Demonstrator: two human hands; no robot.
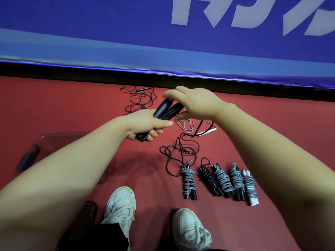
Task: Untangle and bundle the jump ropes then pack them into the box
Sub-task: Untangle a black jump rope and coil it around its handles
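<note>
My left hand [146, 126] grips a pair of black jump rope handles [165, 109] that point up and to the right. My right hand [194, 104] arches over the handle tips, thumb and fingers apart. A black cord [183, 151] hangs in a taut V from under its palm, then trails in loops on the red floor. How the hidden fingers hold the cord cannot be seen. Several wound bundles [223, 180] lie in a row at lower right. A clear plastic box [59, 135] sits at left, mostly behind my left forearm.
A loose black rope [139, 101] lies tangled near the wall, and a grey-white rope [188, 125] with a white handle lies under my right hand. A blue banner barrier [126, 33] closes off the far side. My two white shoes [120, 205] stand at the bottom.
</note>
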